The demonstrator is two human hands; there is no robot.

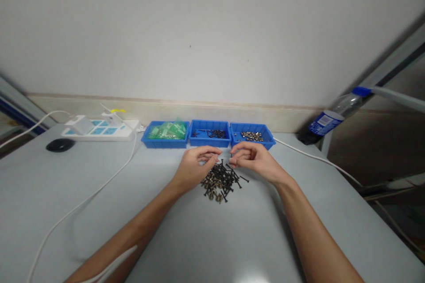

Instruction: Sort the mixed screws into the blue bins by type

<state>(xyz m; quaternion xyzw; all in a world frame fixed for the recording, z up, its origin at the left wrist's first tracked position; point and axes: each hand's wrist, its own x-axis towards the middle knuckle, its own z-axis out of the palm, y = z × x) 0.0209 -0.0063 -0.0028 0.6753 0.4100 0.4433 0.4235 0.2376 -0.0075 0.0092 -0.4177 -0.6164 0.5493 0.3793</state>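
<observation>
A heap of small dark and brass-coloured screws (221, 181) lies on the grey table between my hands. My left hand (195, 166) rests at the heap's left edge with its fingers curled together above the screws. My right hand (254, 158) is at the heap's upper right, fingers pinched together. Whether either hand grips a screw is too small to make out. Behind the hands stand three blue trays in a row: the left tray (165, 142) holds green plastic bags, the middle tray (210, 141) dark screws, the right tray (253, 141) silvery screws.
A white power strip (102, 130) with a plugged-in adapter lies at the back left, beside a black round disc (60, 144). White cables (99, 188) cross the table on both sides. A plastic bottle with a blue label (327, 123) leans at the back right.
</observation>
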